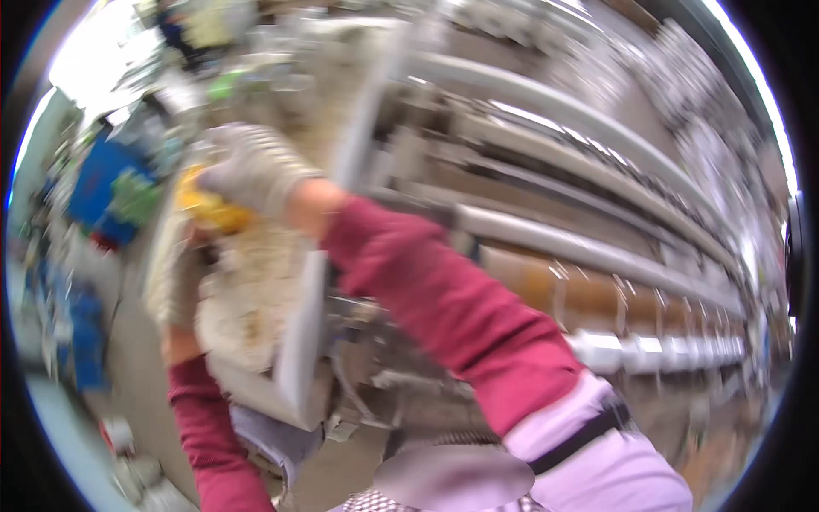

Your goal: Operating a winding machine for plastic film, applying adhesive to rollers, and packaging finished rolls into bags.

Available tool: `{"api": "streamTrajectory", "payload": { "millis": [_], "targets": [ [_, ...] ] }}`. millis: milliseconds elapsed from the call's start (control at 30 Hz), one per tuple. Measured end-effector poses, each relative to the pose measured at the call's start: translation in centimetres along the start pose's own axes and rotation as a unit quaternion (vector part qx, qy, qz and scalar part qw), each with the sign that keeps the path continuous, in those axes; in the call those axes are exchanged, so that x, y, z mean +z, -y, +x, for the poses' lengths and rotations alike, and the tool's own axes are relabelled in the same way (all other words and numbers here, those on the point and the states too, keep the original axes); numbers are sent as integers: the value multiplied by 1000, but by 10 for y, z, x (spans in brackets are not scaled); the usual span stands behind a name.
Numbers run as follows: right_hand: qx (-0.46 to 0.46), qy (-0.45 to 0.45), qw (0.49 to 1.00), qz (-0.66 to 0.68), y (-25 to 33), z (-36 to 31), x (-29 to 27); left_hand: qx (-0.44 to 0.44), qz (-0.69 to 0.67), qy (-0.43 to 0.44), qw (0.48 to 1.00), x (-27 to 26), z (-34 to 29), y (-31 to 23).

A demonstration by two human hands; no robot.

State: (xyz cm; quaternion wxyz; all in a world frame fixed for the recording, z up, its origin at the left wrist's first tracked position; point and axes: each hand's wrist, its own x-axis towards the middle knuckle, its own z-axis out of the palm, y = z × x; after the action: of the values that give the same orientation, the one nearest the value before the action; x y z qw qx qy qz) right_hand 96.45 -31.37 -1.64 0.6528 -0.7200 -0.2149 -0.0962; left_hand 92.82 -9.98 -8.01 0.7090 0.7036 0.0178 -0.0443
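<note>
Both my hands wear pale gloves and reach over a long, worn tray-like surface (247, 316) with a raised white edge. A bright yellow thing (213, 205), too smeared to name, lies between them. My right hand (260, 166) is closed on its upper side, the thumb against it. My left hand (181, 277) is at its lower side, with bare-looking fingertips near a small dark spot; motion blur hides how its fingers are set. Clear and green blurred items (256, 81) are on the surface's far part.
On the right stands a machine with long rollers (597, 230) and a brown roll (529, 286). A blue container (107, 188) with a green item stands at the left, among scattered items. White rolls (503, 21) are at the back. A grey cloth-like thing (277, 439) lies near me.
</note>
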Motion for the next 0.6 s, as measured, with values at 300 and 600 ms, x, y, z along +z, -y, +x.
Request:
{"api": "streamTrajectory", "payload": {
  "millis": [300, 600],
  "targets": [
    [250, 75, 965, 7, 40, -276, -155, 310, 435, 59, 843, 177, -100, 6],
    [316, 13, 938, -143, 86, -471, -208, 495, 356, 534, 586, 406, -104, 57]
  ]
}}
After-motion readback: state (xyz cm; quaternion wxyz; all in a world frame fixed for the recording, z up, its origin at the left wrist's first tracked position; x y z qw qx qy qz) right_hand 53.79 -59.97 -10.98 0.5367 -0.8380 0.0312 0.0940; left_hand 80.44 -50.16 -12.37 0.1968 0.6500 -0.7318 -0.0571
